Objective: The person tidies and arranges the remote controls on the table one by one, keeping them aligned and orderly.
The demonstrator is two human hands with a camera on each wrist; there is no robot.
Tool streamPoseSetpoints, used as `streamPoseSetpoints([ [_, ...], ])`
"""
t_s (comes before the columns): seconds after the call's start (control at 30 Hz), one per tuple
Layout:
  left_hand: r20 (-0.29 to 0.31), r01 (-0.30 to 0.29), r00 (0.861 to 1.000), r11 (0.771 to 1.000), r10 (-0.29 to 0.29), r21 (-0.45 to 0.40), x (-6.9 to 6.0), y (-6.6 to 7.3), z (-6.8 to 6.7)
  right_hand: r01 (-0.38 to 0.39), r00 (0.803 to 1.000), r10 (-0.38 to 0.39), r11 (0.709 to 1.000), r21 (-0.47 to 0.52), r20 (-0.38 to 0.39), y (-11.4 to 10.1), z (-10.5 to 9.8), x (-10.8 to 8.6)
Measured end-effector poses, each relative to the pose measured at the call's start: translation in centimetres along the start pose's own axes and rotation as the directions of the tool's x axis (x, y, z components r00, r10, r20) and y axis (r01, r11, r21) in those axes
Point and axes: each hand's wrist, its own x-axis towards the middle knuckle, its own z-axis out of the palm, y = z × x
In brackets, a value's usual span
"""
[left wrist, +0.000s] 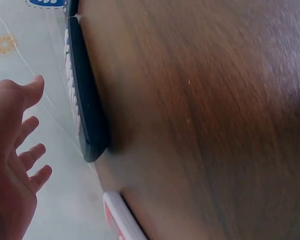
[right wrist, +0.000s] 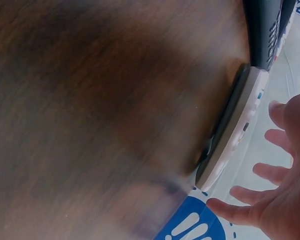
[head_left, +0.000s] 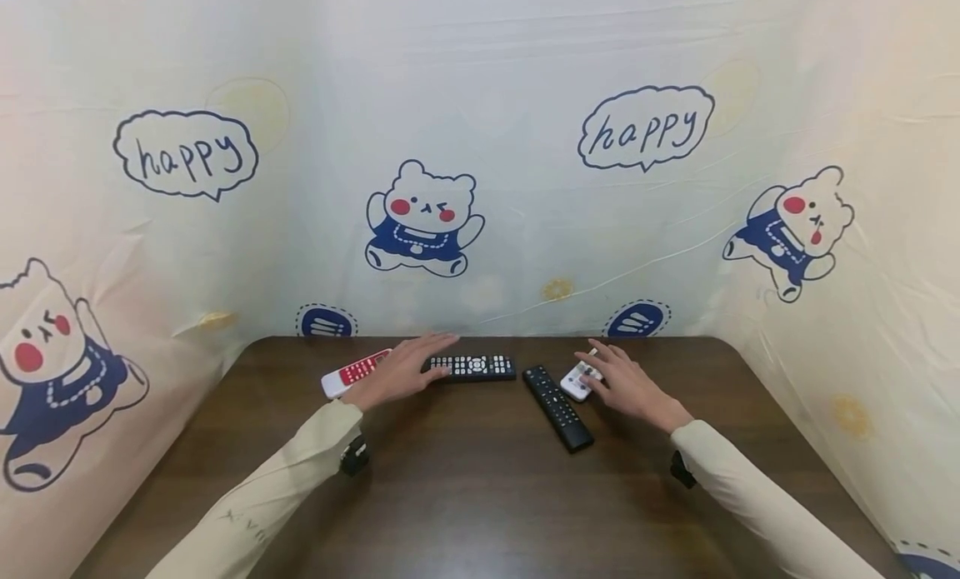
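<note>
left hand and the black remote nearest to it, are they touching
Apart. In the left wrist view, pale backdrop shows between the left hand and the nearest black remote.

The red and white remote (head_left: 352,374) has two colours. The wide black remote (head_left: 477,367) has white buttons. The thin black remote (head_left: 558,409) has tiny pale marks. The white remote (head_left: 576,386) has dark spots. The table (head_left: 450,496) is streaky brown. The pale cloth (head_left: 525,87) shows blue-dressed bears (head_left: 423,237) with red cheeks.
</note>
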Motion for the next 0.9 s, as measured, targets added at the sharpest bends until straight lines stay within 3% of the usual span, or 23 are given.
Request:
streamPoseSetpoints([
  [0.3, 0.027, 0.010, 1.000, 1.000, -0.009, -0.027, 1.1, 0.0, 1.3, 0.017, 0.999, -0.018, 0.999, -0.039, -0.030, -0.6, 0.3, 0.0],
  [0.63, 0.040, 0.068, 0.997, 0.998, -0.067, -0.009, 1.6, 0.3, 1.4, 0.133, 0.980, -0.149, 0.983, -0.125, -0.129, -2.4, 1.4, 0.8],
  [0.9, 0.121, 0.136, 0.983, 0.990, -0.138, 0.020, 2.7, 0.1, 1.4, 0.183, 0.979, -0.184, 0.983, -0.024, -0.084, -3.3, 1.5, 1.0],
])
